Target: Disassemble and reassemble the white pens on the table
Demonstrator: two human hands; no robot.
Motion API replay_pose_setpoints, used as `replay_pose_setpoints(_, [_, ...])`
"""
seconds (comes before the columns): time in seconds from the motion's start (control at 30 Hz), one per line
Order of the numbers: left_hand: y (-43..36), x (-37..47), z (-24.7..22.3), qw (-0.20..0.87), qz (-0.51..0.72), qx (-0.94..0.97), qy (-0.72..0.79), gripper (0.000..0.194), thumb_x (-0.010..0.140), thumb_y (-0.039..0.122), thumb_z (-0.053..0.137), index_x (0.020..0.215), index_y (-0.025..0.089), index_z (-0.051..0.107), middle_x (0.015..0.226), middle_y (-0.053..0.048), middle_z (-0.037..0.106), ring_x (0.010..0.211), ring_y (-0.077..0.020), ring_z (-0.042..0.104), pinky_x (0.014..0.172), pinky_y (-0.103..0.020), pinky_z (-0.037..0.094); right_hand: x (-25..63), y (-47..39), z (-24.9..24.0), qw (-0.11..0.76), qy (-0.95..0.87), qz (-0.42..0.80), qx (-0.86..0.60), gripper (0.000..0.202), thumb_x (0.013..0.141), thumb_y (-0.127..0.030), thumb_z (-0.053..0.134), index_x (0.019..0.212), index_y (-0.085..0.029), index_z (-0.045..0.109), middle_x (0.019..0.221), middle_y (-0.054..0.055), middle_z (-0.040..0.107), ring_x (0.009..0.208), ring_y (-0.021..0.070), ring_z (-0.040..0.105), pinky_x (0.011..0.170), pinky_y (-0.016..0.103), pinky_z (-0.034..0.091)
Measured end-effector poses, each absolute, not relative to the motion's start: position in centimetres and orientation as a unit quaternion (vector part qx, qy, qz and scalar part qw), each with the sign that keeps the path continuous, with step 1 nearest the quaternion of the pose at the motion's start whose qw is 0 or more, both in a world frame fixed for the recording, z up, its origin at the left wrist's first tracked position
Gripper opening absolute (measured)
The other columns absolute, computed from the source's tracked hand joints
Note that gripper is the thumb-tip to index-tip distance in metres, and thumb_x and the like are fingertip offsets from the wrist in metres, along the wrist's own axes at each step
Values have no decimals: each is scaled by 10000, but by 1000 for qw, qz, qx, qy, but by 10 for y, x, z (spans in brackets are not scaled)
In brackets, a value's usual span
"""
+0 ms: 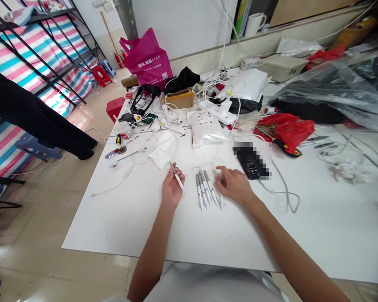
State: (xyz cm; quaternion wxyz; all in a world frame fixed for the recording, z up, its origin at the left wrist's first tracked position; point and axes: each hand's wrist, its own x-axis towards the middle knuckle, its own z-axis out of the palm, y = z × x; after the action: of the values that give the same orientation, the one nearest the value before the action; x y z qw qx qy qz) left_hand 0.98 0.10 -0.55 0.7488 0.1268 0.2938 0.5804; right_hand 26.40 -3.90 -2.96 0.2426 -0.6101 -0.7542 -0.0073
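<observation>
My left hand [172, 188] is closed around a silver-and-white pen [178, 179], which slants with its grey end up and away from me. Right of it, several similar pens [203, 189] lie side by side on the white table, roughly parallel. My right hand [234, 183] rests at the right end of this row, index finger stretched out and the fingers apart. Under its fingertips shows the lower part of another pen [221, 202]; the upper part is hidden by the hand, which seems to touch it. A phone [250, 161], partly blurred out, lies just beyond my right hand.
A white plastic parcel [206, 128] and a white paper [162, 150] lie beyond the pens. Cables, screwdrivers [116, 152] and a cardboard box [178, 99] clutter the back. Red plastic bags [286, 128] sit right. A person in dark trousers [47, 113] stands at left.
</observation>
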Motion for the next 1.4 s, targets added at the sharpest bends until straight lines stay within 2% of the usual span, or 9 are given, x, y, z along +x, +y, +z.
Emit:
replay_pose_setpoints(0.2, [2, 11, -5, 755, 573, 116, 296, 205, 1015, 258, 595, 1136, 192, 748, 974, -61, 629, 768, -84, 573, 646, -193, 497, 265, -39, -27, 235, -743, -20, -627, 318, 910, -263, 562, 1195, -151, 647, 634, 5, 619, 590, 195, 560, 680, 333, 381])
replay_pose_setpoints(0.4, [2, 11, -2, 756, 554, 123, 328, 207, 997, 285, 630, 1144, 202, 750, 1077, -90, 686, 922, -129, 670, 686, -219, 540, 266, -37, -31, 265, -728, -2, -632, 242, 903, -252, 554, 1109, -175, 654, 636, -7, 614, 576, 182, 550, 640, 314, 356])
replay_pose_setpoints(0.5, [1, 12, -1, 766, 543, 101, 329, 222, 1008, 295, 622, 1158, 188, 746, 1151, -100, 714, 1063, -147, 699, 749, -208, 565, 267, -37, -35, 289, -719, 13, -632, 229, 901, -263, 555, 1098, -186, 646, 631, -18, 599, 577, 177, 555, 622, 305, 357])
replay_pose_setpoints(0.6, [0, 13, 0, 774, 532, 95, 330, 235, 1008, 292, 629, 1186, 179, 731, 1272, -100, 716, 1254, -171, 665, 910, -227, 581, 265, -38, -33, 325, -704, 40, -630, 232, 904, -280, 557, 1104, -200, 644, 629, -31, 579, 589, 167, 558, 630, 292, 390])
replay_pose_setpoints(0.73, [-5, 14, 4, 785, 504, 147, 330, 256, 990, 274, 660, 1209, 151, 712, 1394, -126, 685, 1394, -246, 594, 1157, -379, 502, 253, -43, -20, 386, -673, 118, -619, 245, 940, -319, 563, 1148, -210, 631, 666, -39, 576, 594, 141, 530, 643, 274, 442])
replay_pose_setpoints(0.87, [-16, 19, 12, 802, 426, 256, 332, 340, 920, 329, 769, 1198, 138, 728, 1384, -184, 691, 1362, -348, 616, 1199, -550, 444, 231, -47, -4, 426, -665, 192, -582, 287, 999, -367, 548, 1241, -220, 598, 728, -27, 607, 630, 137, 534, 656, 270, 474])
replay_pose_setpoints(0.97, [-26, 23, 18, 787, 384, 321, 360, 433, 836, 337, 855, 1211, 145, 756, 1332, -184, 722, 1296, -377, 657, 1165, -602, 459, 214, -47, 4, 425, -677, 223, -558, 307, 1016, -395, 551, 1273, -229, 576, 763, -21, 636, 657, 141, 556, 667, 275, 484])
replay_pose_setpoints(1.17, [-34, 11, 22, 729, 408, 381, 396, 533, 746, 304, 911, 1244, 171, 777, 1228, -134, 776, 1193, -342, 706, 1114, -560, 520, 185, -37, 7, 435, -675, 250, -540, 252, 1039, -432, 533, 1179, -228, 583, 755, -22, 656, 638, 136, 567, 662, 266, 482])
replay_pose_setpoints(1.4, [-16, -27, 10, 649, 422, 432, 462, 499, 739, 322, 899, 1204, 174, 797, 1133, -99, 806, 1122, -305, 733, 1092, -523, 554, 149, -13, -2, 285, -762, 208, -543, 230, 1075, -336, 443, 1237, -228, 566, 840, -3, 722, 707, 146, 639, 678, 253, 426])
